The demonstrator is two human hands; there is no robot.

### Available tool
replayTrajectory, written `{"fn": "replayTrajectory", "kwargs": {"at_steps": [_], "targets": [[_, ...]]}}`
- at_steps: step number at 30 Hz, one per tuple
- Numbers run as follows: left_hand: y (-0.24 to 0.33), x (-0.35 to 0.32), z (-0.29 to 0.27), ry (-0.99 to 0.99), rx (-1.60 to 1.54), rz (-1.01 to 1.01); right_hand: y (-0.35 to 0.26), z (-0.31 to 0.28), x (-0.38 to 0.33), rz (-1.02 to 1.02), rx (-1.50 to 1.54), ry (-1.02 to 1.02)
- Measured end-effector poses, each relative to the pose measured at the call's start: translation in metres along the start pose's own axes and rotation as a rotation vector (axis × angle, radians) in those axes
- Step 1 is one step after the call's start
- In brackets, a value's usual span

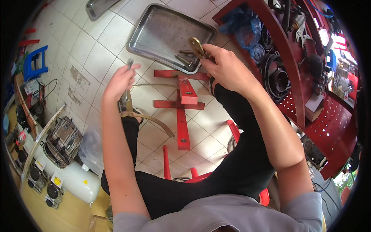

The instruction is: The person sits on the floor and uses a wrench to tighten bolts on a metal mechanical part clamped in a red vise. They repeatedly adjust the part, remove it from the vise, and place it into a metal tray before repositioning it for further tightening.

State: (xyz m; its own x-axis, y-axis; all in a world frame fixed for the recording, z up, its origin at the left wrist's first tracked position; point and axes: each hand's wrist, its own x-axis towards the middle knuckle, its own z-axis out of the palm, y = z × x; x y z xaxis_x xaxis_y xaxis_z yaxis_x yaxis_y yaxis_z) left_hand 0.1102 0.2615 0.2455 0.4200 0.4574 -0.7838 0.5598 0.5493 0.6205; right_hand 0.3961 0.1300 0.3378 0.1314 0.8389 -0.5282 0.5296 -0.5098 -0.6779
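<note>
Evidently, right hand (225,65) is clamped on a brass-coloured plate (196,46), probably near-end to free the holed tip; plate hangs over the tray's (158,29) near-right part, its rim likely corralling loose pins (184,59); left hand (122,81), left, curls by a metal piece (130,62); blurred, cannot tell if gripped; red frame (183,131) nearer.

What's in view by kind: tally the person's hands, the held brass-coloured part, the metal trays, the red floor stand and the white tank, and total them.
Hands: 2 (left hand, right hand)
Brass-coloured part in the right hand: 1
Metal trays: 2 (large tray, cut-off tray)
Red stand: 1
White tank: 1
Total: 7
</note>
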Motion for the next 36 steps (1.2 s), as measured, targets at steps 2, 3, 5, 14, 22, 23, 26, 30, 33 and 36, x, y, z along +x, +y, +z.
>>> {"fn": "replayTrajectory", "kwargs": {"at_steps": [2,3,5,14,22,23,26,30,33,36], "targets": [[0.015,0.033,0.015,0.013,0.060,0.041,0.008,0.008,0.017,0.003,-0.064,-0.013],[0.019,0.048,0.024,0.019,0.083,0.056,0.017,0.016,0.033,-0.006,-0.149,-0.023],[0.014,0.086,0.032,-0.091,0.039,0.060,0.052,0.032,0.072,-0.058,-0.316,-0.043],[-0.041,0.182,0.070,0.031,0.714,0.074,0.176,0.100,0.164,0.378,-0.274,-0.305],[-0.055,0.211,0.091,0.128,0.754,0.018,0.200,0.108,0.164,0.239,-0.226,-0.204],[-0.059,0.214,0.095,0.129,0.750,0.028,0.209,0.113,0.165,0.196,-0.233,-0.167],[-0.064,0.214,0.100,0.111,0.741,0.015,0.204,0.114,0.162,0.169,-0.246,-0.134],[-0.057,0.191,0.098,0.088,0.805,0.081,0.202,0.115,0.148,0.252,-0.416,-0.072],[-0.042,0.157,0.069,0.139,0.787,0.038,0.152,0.093,0.134,0.265,-0.601,-0.213],[-0.015,0.095,0.041,0.189,0.250,0.130,0.135,0.074,0.140,0.115,-0.639,-0.055]]}}
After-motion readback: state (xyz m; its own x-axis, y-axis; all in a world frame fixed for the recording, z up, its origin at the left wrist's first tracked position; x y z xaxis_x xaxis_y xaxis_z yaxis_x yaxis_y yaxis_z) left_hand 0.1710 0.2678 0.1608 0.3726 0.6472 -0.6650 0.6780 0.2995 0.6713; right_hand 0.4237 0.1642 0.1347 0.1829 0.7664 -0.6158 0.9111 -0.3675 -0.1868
